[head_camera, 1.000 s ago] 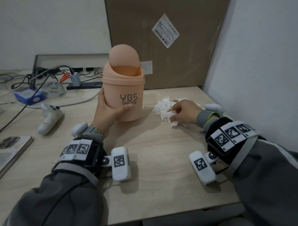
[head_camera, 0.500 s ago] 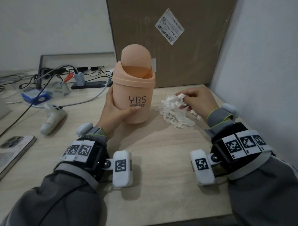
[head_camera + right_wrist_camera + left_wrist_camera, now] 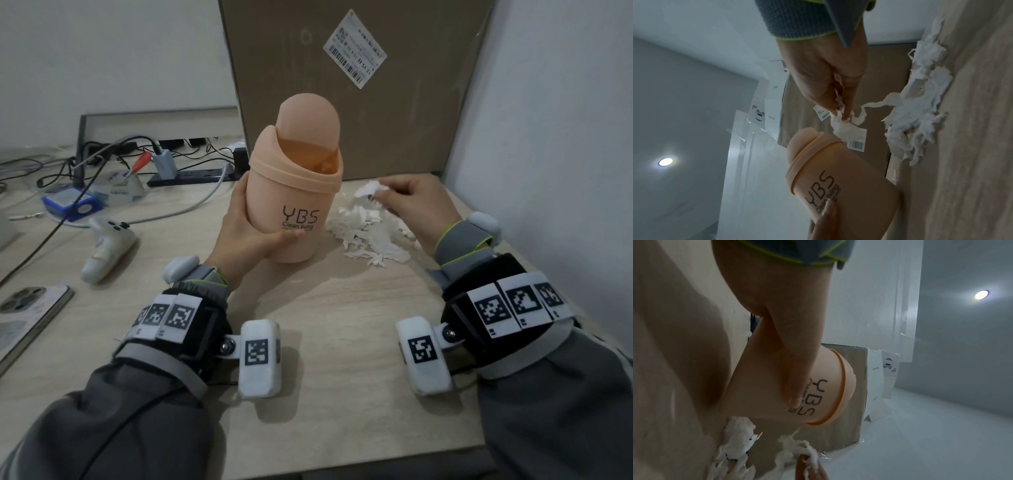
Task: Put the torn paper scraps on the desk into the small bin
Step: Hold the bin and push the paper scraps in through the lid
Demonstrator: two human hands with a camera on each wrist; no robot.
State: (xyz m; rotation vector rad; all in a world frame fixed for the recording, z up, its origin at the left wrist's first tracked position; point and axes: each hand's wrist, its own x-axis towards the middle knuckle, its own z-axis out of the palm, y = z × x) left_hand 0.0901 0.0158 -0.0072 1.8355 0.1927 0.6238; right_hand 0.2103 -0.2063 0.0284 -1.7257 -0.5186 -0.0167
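A small peach bin marked "YBS" stands on the wooden desk, its swing lid tipped so the mouth shows. My left hand grips the bin's body, thumb across the front. A heap of white torn paper scraps lies just right of the bin. My right hand pinches a tuft of scraps lifted above the heap, level with the bin's rim. In the right wrist view the pinched scrap hangs close to the bin's lid, a thin strip trailing back to the heap.
A large cardboard box stands behind the bin, and a white wall bounds the desk on the right. Cables and a power strip, a white controller and a phone lie to the left.
My right hand took a pinch of scraps from the heap and lifted it up toward the bin's mouth. The left hand kept hold of the bin.
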